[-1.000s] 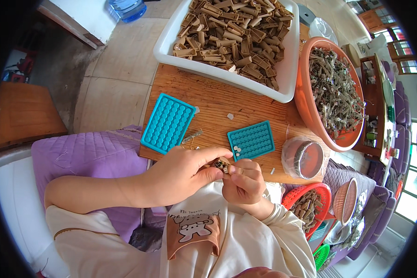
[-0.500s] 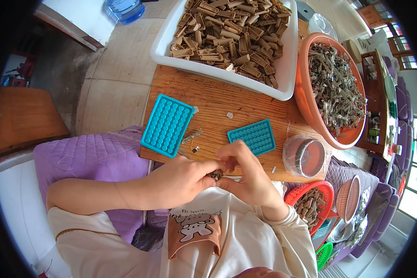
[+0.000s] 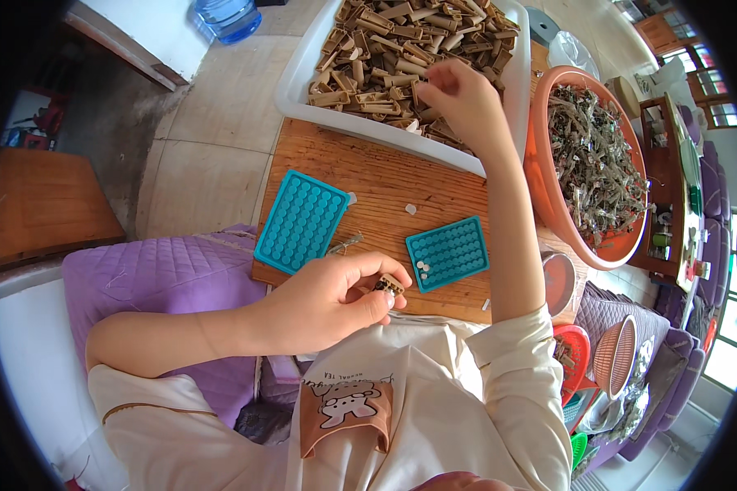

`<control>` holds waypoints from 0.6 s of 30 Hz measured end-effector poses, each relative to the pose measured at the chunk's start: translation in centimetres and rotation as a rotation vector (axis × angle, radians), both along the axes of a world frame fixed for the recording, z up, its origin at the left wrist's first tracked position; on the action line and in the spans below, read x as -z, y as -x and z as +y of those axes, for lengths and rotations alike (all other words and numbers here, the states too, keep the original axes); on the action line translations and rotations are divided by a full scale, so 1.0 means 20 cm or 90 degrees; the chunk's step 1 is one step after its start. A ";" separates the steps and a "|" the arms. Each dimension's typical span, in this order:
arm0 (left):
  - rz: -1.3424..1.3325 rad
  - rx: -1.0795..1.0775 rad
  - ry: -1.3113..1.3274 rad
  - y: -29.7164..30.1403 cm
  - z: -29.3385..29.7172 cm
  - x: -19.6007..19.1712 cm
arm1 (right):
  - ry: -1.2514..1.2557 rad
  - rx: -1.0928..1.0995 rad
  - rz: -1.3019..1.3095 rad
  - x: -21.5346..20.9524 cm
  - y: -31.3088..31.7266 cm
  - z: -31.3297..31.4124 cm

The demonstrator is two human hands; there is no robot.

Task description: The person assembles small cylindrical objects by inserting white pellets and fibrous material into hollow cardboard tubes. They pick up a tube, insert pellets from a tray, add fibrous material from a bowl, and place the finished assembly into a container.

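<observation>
My left hand is closed around a small brown plastic shell with dark parts inside it, pinched between thumb and fingers in front of my shirt. Over the white bin is my right hand, its thumb apart from the bent fingers and nothing visible between them. Below it lies a heap of brown half-round plastic shells. Close to my left hand, a teal tray with round pockets lies on the wooden table. A smaller teal tray holds several small white discs.
An orange basin full of small wired parts in clear wrapping stands at the right. My right forearm passes beside a round container. A red basket sits lower right; purple quilted cushioning is at the left.
My right hand has left my left hand and moved up and away, over the white bin. The left hand keeps hold of the brown shell, which now shows more plainly.
</observation>
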State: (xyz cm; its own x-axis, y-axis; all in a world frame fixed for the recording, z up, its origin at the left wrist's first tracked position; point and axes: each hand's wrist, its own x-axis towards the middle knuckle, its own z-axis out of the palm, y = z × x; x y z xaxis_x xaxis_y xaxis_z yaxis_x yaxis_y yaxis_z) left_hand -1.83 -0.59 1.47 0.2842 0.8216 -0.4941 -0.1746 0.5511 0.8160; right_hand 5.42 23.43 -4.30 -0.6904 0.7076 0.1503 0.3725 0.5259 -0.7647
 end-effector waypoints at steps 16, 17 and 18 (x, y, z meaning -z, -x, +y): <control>-0.006 0.027 -0.017 -0.01 0.01 0.01 | -0.126 -0.003 -0.095 0.06 0.02 0.09; -0.008 0.039 -0.003 0.00 0.01 0.00 | -0.090 0.019 -0.071 -0.01 -0.02 0.04; -0.008 0.032 -0.005 0.00 0.01 -0.01 | -0.119 0.066 -0.085 -0.09 -0.09 -0.01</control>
State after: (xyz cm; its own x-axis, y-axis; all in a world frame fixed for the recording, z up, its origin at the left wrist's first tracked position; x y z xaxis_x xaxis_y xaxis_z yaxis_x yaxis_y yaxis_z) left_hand -1.92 -0.35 1.58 0.3311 0.8098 -0.4843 -0.1564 0.5532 0.8182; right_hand 7.20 23.22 -2.58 -0.6383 0.7440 0.1974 0.5224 0.6071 -0.5988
